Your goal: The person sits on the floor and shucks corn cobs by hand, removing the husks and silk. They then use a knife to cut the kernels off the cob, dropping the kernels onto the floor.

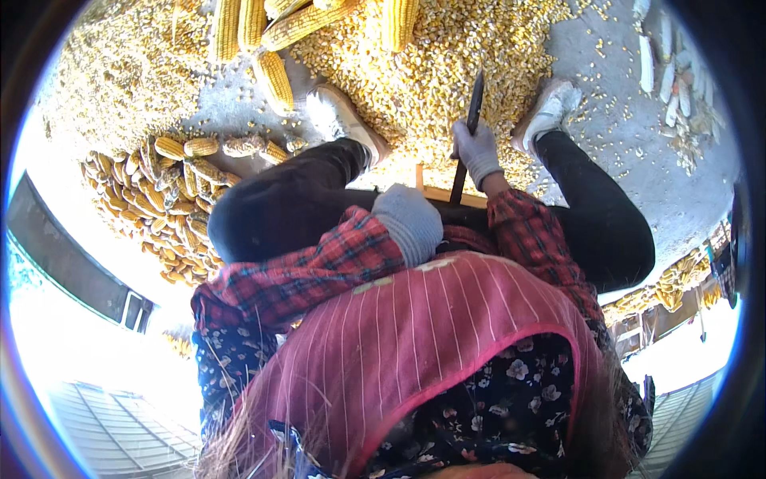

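Note:
My right hand (477, 148), in a pale knitted glove, is closed around a long dark rod (476, 102). The rod's tapered end points away over the loose corn kernels (413, 102), while its other end comes down by my lap. My left hand (410, 218), gloved too, is held at my lap with its back towards me; its fingers and anything in them are hidden. Just beyond it, part of a wooden frame (452, 194) shows between my legs. A corn cob with kernels (400, 24) lies on the kernels ahead.
More yellow cobs (274, 81) lie ahead to the left, near my left shoe (344, 120). A heap of cobs (161, 197) stands beside my left knee. Stripped pale cobs (676, 78) are on the concrete floor (610, 114) at the far right, beyond my right shoe (553, 111).

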Tool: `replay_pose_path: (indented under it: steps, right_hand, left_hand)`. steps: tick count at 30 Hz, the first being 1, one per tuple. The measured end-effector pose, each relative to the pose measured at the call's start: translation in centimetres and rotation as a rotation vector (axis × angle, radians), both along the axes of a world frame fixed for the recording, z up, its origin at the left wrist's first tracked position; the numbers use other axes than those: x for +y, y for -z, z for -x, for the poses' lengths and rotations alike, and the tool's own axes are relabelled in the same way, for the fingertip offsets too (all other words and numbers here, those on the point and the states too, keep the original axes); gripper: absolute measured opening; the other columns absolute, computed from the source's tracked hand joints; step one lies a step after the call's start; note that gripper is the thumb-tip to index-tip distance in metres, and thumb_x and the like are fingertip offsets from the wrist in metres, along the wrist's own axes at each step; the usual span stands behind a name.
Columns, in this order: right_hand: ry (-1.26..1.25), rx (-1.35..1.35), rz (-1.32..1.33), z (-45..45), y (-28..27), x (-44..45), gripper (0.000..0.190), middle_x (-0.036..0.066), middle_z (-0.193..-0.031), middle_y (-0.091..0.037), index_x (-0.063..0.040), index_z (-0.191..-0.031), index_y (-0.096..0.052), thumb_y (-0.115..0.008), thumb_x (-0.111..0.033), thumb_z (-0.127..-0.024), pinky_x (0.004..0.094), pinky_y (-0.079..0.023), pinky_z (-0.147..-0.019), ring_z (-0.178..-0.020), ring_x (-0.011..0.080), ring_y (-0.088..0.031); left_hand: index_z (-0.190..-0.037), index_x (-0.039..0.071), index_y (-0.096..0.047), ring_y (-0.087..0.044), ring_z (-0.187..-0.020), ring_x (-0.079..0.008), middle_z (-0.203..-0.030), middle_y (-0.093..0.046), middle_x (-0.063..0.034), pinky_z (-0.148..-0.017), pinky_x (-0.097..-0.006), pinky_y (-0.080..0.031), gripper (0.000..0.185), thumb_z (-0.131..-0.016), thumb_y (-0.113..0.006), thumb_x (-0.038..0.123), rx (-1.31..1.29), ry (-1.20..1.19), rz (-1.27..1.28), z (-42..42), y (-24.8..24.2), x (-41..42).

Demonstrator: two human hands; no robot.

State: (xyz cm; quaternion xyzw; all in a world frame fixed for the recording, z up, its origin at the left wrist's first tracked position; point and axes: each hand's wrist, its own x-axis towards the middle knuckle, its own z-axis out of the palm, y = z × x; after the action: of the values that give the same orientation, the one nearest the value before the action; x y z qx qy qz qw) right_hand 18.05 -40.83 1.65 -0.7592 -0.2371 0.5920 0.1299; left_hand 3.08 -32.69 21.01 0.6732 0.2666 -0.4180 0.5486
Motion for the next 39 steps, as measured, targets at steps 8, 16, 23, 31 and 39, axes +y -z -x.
replay_pose_path:
  steps: [8,16,23,31,39]
  right_hand:
    - [0.446,0.112,-0.024,-1.4,-2.5,7.1,0.019,0.000,-0.051,-0.047,-0.004,-0.071,-0.049,-0.054,-0.019,-0.081,0.0235,-0.039,-0.037,-0.039,0.0081,-0.044]
    - [0.339,0.193,0.032,-0.8,-1.0,6.7,0.021,0.001,-0.051,-0.046,-0.004,-0.067,-0.048,-0.056,-0.019,-0.079,0.0249,-0.039,-0.035,-0.038,0.0095,-0.044]
    - [0.365,0.227,-0.044,-0.7,-1.7,5.7,0.013,0.000,-0.050,-0.045,-0.004,-0.076,-0.051,-0.056,-0.016,-0.077,0.0258,-0.037,-0.035,-0.036,0.0106,-0.043]
    - [0.303,0.254,-0.139,-0.9,-1.6,5.9,0.018,-0.001,-0.047,-0.043,-0.006,-0.069,-0.051,-0.054,-0.023,-0.076,0.0264,-0.038,-0.036,-0.037,0.0103,-0.042]
    - [0.343,0.255,-0.157,0.3,0.9,5.5,0.018,-0.001,-0.044,-0.040,-0.009,-0.066,-0.047,-0.055,-0.021,-0.077,0.0270,-0.032,-0.028,-0.030,0.0114,-0.038]
  left_hand:
    - [-0.083,0.008,-0.066,-0.061,-0.082,-0.0293,-0.084,-0.062,-0.0137,-0.068,-0.0392,-0.049,0.026,-0.077,-0.048,0.026,0.091,0.016,0.148,-0.6,1.4,0.7]
    - [-0.080,0.007,-0.065,-0.060,-0.079,-0.0280,-0.077,-0.062,-0.0146,-0.067,-0.0395,-0.048,0.025,-0.077,-0.049,0.026,0.066,-0.038,-0.023,-1.4,1.3,1.0]
    - [-0.081,0.004,-0.065,-0.060,-0.081,-0.0291,-0.080,-0.062,-0.0148,-0.067,-0.0394,-0.048,0.023,-0.075,-0.050,0.020,-0.020,-0.077,-0.116,-2.3,-0.6,-1.1]
    - [-0.082,0.010,-0.067,-0.060,-0.085,-0.0263,-0.086,-0.063,-0.0100,-0.071,-0.0351,-0.048,0.023,-0.069,-0.055,0.024,-0.098,0.018,-0.256,-2.9,0.1,-3.7]
    - [-0.088,0.010,-0.066,-0.061,-0.083,-0.0264,-0.086,-0.063,-0.0116,-0.069,-0.0351,-0.049,0.023,-0.070,-0.056,0.022,-0.077,-0.129,-0.355,-2.5,1.1,-4.9]
